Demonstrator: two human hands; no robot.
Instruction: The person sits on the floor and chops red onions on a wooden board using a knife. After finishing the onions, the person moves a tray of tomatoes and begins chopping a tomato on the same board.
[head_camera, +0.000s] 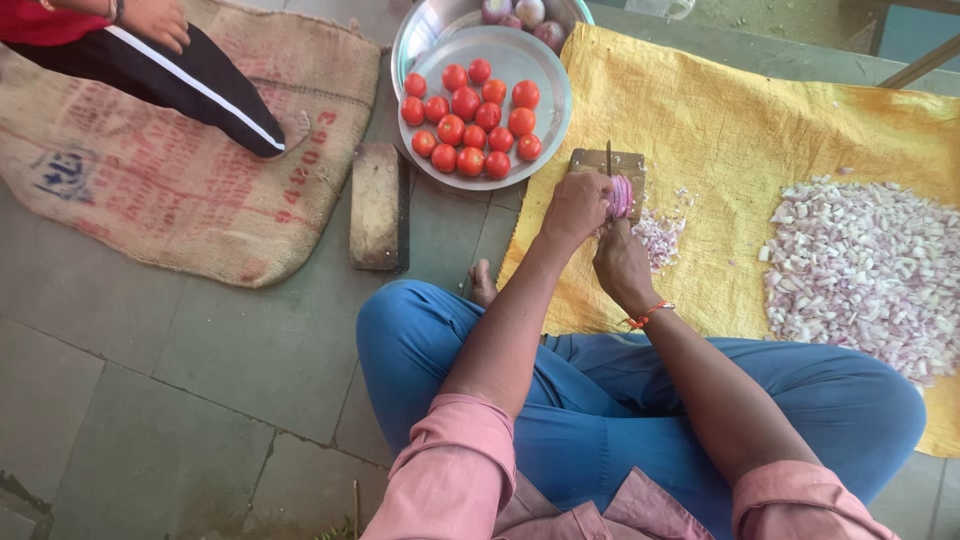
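Left hand: the left hand (577, 205) is closed over the top of a purple onion (621, 196), fingers curled down on it.
Right hand: the right hand (620, 262) sits just below, touching the onion's near side; how firmly its fingers close cannot be told from here.
Onion: partly sliced, held against an upright blade (608, 158) fixed on a small wooden board (608, 166), on the near left part of the cloth.
Doing it well: judging by the grip, fingertips are best kept tucked behind the blade edge, with steady, even pushes for even pieces.
Fresh cuts: a small scatter of chopped onion (660, 238) lies just right of the hands.
Cloth: a yellow cloth (720, 130) spreads under the work.
Big pile: a large heap of diced onion (865, 270) lies well to the right.
Tomatoes: red tomatoes (470, 115) fill a steel plate (535, 60) beyond the board.
Another person: a dark-trousered leg (190, 80) rests on a burlap sack (180, 180), far left.
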